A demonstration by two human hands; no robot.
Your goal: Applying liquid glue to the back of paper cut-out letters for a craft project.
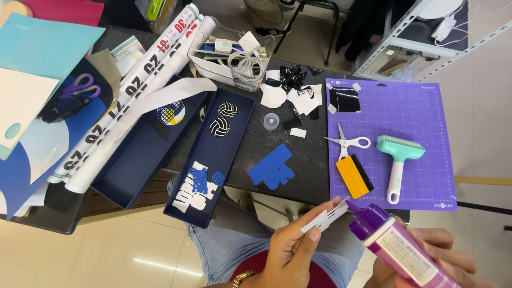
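Left hand (290, 242) pinched shut on a white cutout (325, 216), held over the lap just below the table (309, 176) edge. Right hand (437, 256) wrapped around a purple glue bottle (397, 248), nozzle touching the cutout's end. Near above: cutting mat (410, 122) with scraper (354, 176), roller (399, 160), scissors (346, 142).

I am pinching a small white cut-out strip (326, 216) in my left hand (290, 248), low and near, over my lap. My right hand (432, 256) is gripping a purple glue bottle (397, 245), its tip touching the strip's right end. Beyond, on the dark desk (250, 154), a purple cutting mat (421, 114) is carrying white scissors (346, 143), a yellow scraper (354, 176) and a teal roller (399, 160). Left of it a blue cut-out (272, 168) is lying beside a navy tray (213, 154).
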